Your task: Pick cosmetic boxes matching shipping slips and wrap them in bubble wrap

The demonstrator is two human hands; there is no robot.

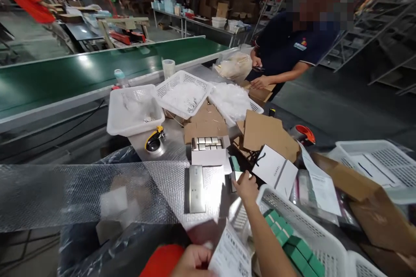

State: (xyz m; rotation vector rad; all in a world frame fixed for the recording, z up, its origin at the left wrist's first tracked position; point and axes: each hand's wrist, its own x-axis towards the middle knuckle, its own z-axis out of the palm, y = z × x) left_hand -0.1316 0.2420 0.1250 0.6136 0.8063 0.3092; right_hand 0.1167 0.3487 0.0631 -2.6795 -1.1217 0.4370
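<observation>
At the bottom centre my left hand (196, 257) grips a white printed label sheet (231, 251). Further right my right hand (247, 185) reaches forward, its fingers closed on a small white box (238, 175) beside a green box (234, 163). A flat silvery box (196, 188) lies on bubble wrap (162, 181) left of that hand. Behind it stands an open carton (208, 156) holding several small gold-and-white boxes (206, 143). Several green boxes (292, 242) fill a white basket (328, 242) beside my right forearm.
White baskets (134, 110) with plastic bags stand at the back, before a green conveyor (97, 67). A yellow tape dispenser (154, 140) sits at left. Right are cardboard (266, 132), a white paper bag (276, 171) and an orange tape dispenser (304, 134). A person (292, 47) stands opposite.
</observation>
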